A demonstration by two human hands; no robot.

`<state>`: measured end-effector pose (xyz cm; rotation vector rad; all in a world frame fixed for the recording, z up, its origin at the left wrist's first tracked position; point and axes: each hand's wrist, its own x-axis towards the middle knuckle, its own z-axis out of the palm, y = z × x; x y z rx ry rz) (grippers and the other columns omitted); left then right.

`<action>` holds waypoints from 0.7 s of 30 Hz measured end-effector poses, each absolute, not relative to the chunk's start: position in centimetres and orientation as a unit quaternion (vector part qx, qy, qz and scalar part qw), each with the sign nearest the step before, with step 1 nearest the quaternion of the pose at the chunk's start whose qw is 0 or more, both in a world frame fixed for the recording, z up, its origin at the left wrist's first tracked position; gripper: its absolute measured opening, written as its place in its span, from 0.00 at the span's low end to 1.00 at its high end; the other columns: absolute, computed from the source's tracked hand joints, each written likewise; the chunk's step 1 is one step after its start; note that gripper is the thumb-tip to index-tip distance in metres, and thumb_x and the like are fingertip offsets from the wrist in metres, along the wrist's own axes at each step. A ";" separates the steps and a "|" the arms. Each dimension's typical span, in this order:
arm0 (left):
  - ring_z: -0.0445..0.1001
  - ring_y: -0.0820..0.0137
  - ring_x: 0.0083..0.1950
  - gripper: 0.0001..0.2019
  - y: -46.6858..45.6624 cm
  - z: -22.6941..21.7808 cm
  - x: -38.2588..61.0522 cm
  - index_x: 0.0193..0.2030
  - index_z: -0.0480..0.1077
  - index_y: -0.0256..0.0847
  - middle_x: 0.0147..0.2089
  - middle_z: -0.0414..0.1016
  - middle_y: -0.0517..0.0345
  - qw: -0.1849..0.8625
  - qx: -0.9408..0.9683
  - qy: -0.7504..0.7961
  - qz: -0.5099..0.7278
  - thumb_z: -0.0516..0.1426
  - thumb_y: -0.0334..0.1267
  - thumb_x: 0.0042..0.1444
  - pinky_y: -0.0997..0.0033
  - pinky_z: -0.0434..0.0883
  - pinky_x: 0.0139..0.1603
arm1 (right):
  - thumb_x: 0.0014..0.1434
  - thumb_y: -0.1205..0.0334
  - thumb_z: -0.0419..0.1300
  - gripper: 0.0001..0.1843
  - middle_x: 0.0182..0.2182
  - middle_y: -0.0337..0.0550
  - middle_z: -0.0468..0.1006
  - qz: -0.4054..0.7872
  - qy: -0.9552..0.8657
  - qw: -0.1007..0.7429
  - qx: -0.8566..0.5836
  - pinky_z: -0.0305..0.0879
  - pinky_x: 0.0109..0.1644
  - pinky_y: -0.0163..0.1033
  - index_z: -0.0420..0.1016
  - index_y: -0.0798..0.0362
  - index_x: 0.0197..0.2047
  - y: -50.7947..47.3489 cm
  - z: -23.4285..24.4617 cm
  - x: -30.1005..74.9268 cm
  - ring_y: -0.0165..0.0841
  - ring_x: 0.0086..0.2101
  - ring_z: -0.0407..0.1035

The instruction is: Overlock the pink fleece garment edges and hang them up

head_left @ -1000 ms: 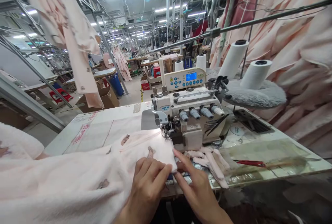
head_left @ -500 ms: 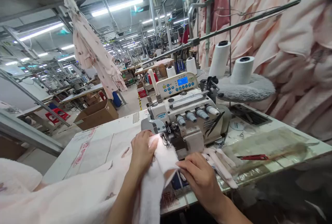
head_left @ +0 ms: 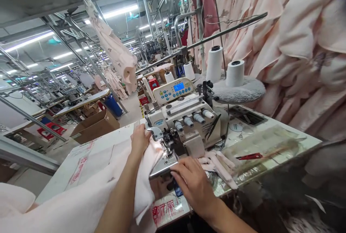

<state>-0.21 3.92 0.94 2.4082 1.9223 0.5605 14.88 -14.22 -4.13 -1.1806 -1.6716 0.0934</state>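
My left hand (head_left: 140, 140) lies on a pale pink fleece fabric (head_left: 89, 197) and bunches it up just left of the presser foot of a white overlock sewing machine (head_left: 186, 117). My right hand (head_left: 191, 182) is in front of the machine. Its fingertips touch the right edge of the shiny metal cover plate (head_left: 162, 164); what it grips is hidden. The fabric hangs from the table edge over my left forearm and spreads to the lower left.
Pink fabric strips (head_left: 218, 164) and a red-handled tool (head_left: 250, 156) lie on the white table (head_left: 89, 153) right of the machine. White thread cones (head_left: 214, 63) stand behind it. Pink garments (head_left: 302, 53) hang at the right, and a cardboard box (head_left: 94, 126) sits beyond the table.
My left hand has slid forward along the fabric to the presser foot. My right hand has moved from the fabric's corner to the metal plate. The view has shifted to the right.
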 end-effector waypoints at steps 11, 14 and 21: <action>0.65 0.58 0.60 0.25 -6.0 -1.3 -8.5 0.65 0.52 0.42 0.62 0.63 0.45 0.115 0.704 0.673 0.193 0.43 0.49 0.63 0.56 0.63 0.57 | 0.66 0.60 0.51 0.10 0.33 0.41 0.77 0.269 -0.693 0.487 -0.458 0.60 0.38 0.37 0.72 0.52 0.40 -16.3 -5.8 13.6 0.34 0.34 0.69; 0.65 0.59 0.60 0.19 -11.9 -1.0 -8.4 0.46 0.67 0.44 0.60 0.65 0.50 0.175 0.712 0.651 0.194 0.44 0.52 0.62 0.59 0.64 0.56 | 0.64 0.49 0.51 0.18 0.30 0.40 0.76 0.389 -0.628 0.489 -0.464 0.59 0.36 0.35 0.75 0.53 0.37 -15.5 -5.6 13.1 0.33 0.31 0.68; 0.70 0.65 0.38 0.14 -14.6 1.5 -0.4 0.34 0.68 0.42 0.34 0.74 0.58 0.246 0.826 0.496 0.102 0.47 0.46 0.64 0.64 0.65 0.45 | 0.56 0.39 0.56 0.25 0.20 0.33 0.61 0.526 -0.403 0.607 -0.439 0.51 0.23 0.31 0.66 0.55 0.27 -14.0 -6.9 13.5 0.26 0.21 0.54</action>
